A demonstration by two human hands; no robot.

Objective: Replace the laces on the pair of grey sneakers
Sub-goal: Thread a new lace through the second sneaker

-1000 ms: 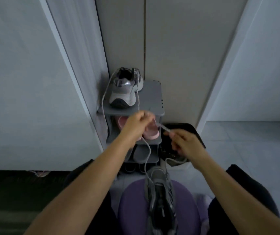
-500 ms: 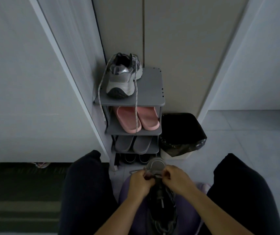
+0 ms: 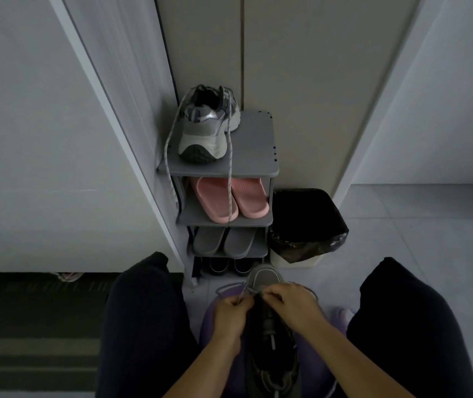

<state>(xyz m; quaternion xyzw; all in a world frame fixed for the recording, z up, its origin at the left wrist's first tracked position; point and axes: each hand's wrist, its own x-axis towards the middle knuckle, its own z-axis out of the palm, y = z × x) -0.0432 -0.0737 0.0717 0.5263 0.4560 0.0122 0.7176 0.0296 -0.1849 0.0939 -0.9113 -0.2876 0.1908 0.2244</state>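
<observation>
A: Where are the 2 grey sneakers?

B: 1 of them, the near sneaker (image 3: pixel 266 278), lies on a purple cushion (image 3: pixel 208 321) between the person's knees, with its toe pointing away towards the rack. The far sneaker (image 3: pixel 205 133) stands on the top shelf of the grey shoe rack (image 3: pixel 254 150), at the left side.

A: And the hands?

B: Both sit over the front of the near sneaker, just behind the toe. The left hand (image 3: pixel 231 311) has its fingers curled and pinches a grey lace (image 3: pixel 243 293). A loop of that lace arcs out to the left over the cushion's edge. The right hand (image 3: pixel 290 305) is curled too, its fingertips pinching the same lace by the front eyelets. The 2 hands are close together.

A: Is the far sneaker laced?

B: I cannot tell how far. A speckled hanging lace (image 3: pixel 230 182) trails from it. 1 strand drops down the rack's left edge, and the other hangs over the front, past the pink slippers (image 3: pixel 246 199) on shelf 2.

A: What else is around?

B: Grey slippers (image 3: pixel 223 239) sit on shelf 3 and dark shoes (image 3: pixel 226 266) at the bottom. A bin (image 3: pixel 307 225) with a black liner stands just right of the rack.
</observation>
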